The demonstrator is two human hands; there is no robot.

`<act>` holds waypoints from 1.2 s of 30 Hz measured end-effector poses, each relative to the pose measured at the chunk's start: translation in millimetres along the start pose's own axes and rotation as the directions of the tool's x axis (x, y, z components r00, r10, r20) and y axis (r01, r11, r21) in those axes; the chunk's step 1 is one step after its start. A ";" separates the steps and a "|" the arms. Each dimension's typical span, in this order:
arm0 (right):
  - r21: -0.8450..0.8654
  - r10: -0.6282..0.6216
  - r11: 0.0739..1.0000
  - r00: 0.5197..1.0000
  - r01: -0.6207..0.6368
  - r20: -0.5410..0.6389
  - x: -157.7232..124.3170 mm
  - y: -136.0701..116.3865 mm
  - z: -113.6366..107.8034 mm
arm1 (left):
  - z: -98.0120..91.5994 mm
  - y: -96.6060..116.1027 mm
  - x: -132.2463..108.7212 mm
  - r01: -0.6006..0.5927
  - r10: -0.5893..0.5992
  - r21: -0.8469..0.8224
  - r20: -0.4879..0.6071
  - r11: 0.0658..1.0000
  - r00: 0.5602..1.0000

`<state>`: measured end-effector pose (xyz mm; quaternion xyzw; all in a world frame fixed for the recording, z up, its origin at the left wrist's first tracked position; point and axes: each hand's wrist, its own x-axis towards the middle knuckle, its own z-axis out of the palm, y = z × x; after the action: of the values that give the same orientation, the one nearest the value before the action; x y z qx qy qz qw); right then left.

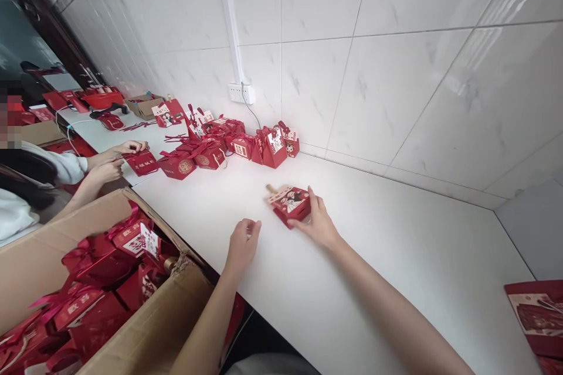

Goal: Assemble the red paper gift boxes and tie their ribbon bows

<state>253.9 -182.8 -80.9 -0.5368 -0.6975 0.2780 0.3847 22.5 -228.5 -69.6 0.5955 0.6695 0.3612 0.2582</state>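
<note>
My right hand grips a small red gift box by its right end, thumb at the near side and fingers at the far side. The box is printed with a cartoon couple and a pale band, and a gold-coloured tab points to the upper left. It is tilted just over the white table; whether it touches, I cannot tell. My left hand is left of the box, apart from it. Its fingers are curled in and no object shows in them.
A large cardboard carton full of red ribboned boxes stands at the lower left. More red gift boxes cluster along the wall. A co-worker's hands hold a red box. A socket strip is on the wall.
</note>
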 end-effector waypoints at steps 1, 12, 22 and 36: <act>0.001 0.033 0.999 0.998 -0.033 -0.049 -2.1 -1.1 1.7 | 3.1 2.6 0.1 -0.006 0.009 -0.036 0.081 0.999 0.997; -0.004 -0.024 1.000 0.999 0.023 -0.047 -15.0 12.9 20.3 | 26.6 5.2 47.6 -0.141 0.142 -0.080 -0.001 0.987 0.990; -0.150 -0.434 0.892 0.901 0.426 -0.018 -30.5 1.0 15.2 | -6.7 16.4 34.6 0.099 0.006 -0.376 0.269 0.921 0.963; 0.196 -0.248 0.948 0.968 0.249 -0.031 -44.5 -22.2 33.4 | -44.7 18.4 20.5 0.096 -0.048 -0.394 0.130 0.914 0.990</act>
<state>219.7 -230.7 -92.1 -0.4044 -0.7274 0.2938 0.4702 -4.1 -215.7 -26.2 0.5253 0.5869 0.4446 0.4265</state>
